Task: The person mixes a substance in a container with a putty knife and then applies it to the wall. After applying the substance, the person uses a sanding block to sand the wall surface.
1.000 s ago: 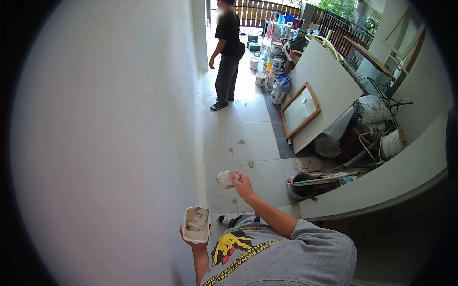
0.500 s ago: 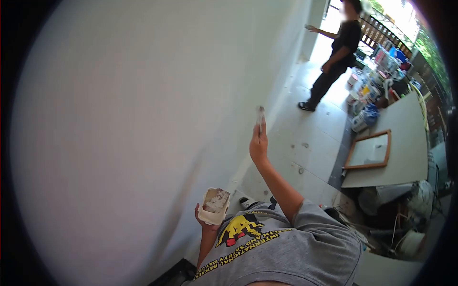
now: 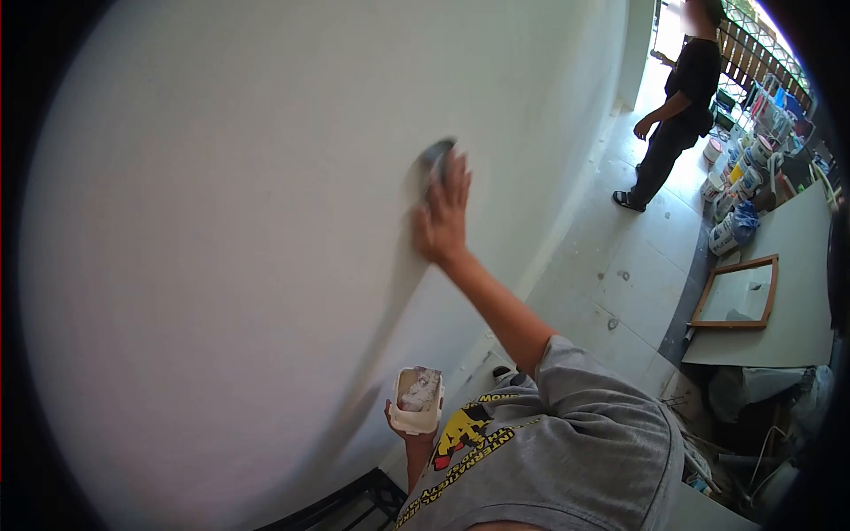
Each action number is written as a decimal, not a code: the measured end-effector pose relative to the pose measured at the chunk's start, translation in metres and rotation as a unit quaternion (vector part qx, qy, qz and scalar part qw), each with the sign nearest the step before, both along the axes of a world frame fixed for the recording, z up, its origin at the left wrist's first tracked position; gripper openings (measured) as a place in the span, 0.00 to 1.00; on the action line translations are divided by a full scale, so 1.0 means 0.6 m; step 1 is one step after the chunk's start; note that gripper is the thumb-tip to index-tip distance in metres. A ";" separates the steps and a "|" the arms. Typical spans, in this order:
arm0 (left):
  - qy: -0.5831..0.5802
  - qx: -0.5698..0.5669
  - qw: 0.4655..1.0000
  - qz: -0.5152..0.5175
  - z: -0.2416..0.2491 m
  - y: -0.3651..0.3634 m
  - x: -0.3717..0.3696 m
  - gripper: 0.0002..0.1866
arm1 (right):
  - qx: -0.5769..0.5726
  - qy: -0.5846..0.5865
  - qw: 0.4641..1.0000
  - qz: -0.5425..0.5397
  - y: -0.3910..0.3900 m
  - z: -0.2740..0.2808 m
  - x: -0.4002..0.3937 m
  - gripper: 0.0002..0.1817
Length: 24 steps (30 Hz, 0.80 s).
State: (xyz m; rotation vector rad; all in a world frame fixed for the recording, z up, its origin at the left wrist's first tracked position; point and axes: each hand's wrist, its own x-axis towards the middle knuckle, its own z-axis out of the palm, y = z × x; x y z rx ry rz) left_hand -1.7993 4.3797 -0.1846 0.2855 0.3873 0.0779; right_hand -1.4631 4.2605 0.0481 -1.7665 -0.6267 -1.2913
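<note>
My left hand holds a small white plastic tub low, close to my body. Inside the tub is whitish filler paste. My right hand is stretched up to the pale wall, its fingers pressed over a putty knife. The knife's dark blade looks flat on the wall surface, though motion blurs it. Its handle is hidden behind my fingers and palm.
A person in dark clothes stands farther along the wall. Paint buckets and a wood-framed mirror leaning on a board line the right side. A black metal frame is at the bottom.
My right hand has swung left onto the wall with the putty knife, which was held upright off it before. The view has shifted left; the other person's outstretched arm has dropped somewhat.
</note>
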 end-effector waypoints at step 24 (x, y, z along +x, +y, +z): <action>-0.038 -0.052 0.993 -0.102 -0.008 0.004 0.026 0.41 | 0.119 0.123 0.985 -0.005 -0.090 0.111 0.132 0.31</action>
